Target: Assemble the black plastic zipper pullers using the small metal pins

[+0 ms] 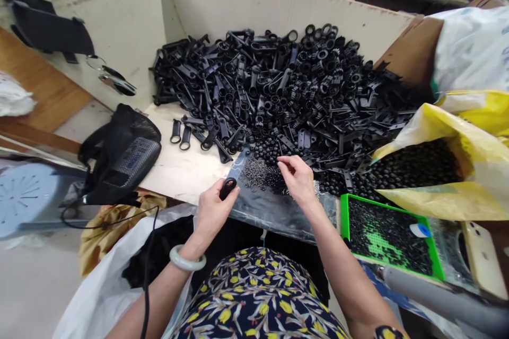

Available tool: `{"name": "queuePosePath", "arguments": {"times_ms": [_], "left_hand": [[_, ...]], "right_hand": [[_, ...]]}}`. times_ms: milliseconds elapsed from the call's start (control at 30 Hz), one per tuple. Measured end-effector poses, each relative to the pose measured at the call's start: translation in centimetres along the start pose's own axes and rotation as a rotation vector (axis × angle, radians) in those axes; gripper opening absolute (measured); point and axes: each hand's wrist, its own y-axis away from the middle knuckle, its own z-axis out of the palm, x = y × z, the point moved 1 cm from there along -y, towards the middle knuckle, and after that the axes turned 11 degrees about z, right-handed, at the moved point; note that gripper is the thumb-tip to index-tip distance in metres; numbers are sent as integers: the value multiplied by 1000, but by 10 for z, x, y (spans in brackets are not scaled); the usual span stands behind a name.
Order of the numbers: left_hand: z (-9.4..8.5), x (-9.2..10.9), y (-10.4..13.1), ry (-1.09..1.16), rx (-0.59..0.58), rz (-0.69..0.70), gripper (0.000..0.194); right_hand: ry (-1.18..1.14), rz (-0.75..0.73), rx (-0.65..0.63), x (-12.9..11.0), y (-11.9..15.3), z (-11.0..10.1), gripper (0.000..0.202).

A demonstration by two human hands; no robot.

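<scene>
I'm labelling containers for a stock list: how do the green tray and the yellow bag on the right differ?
The green tray is straight-sided; the yellow bag is crumpled and gapes open. The tray's base shows between its black pieces; the bag's rounded pieces lie thickly heaped at its mouth. Both hold small black parts.

Bright light whitens the tabletop [175, 167], the black heap [254, 82] looks soft, and frame edges stretch.

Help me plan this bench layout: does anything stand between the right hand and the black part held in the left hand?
Nothing visible does. Open space separates the right hand from the black part in the left hand; the small grey pieces seem to lie beneath that path.
</scene>
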Motion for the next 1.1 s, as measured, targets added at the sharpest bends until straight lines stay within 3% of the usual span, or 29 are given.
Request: {"name": "queuePosePath", "arguments": {"times_ms": [133, 233, 400, 533, 800, 900, 1100], "left_hand": [[3, 6, -3, -282, -93, 49, 14], [11, 12, -1, -450, -167, 204, 12], [24, 15, -2, -487, -228, 426, 13], [29, 13, -6, -522, -243, 447, 12], [23, -1, 1, -478, -157, 489, 17], [18, -6, 6, -390, -97, 420, 16], [10, -5, 9, 170, -59, 13, 30]], "right_hand": [[17, -62, -53, -9, 3, 12, 14], [45, -91, -124, -11, 23, 15, 14], [196, -139, -168, -3, 52, 11, 16], [341, -203, -148, 4, 60, 14, 17], [637, -307, -63, 1, 57, 35, 17], [661, -357, -58, -2, 54, 36, 17], [637, -486, -158, -3, 62, 24, 19]]}}
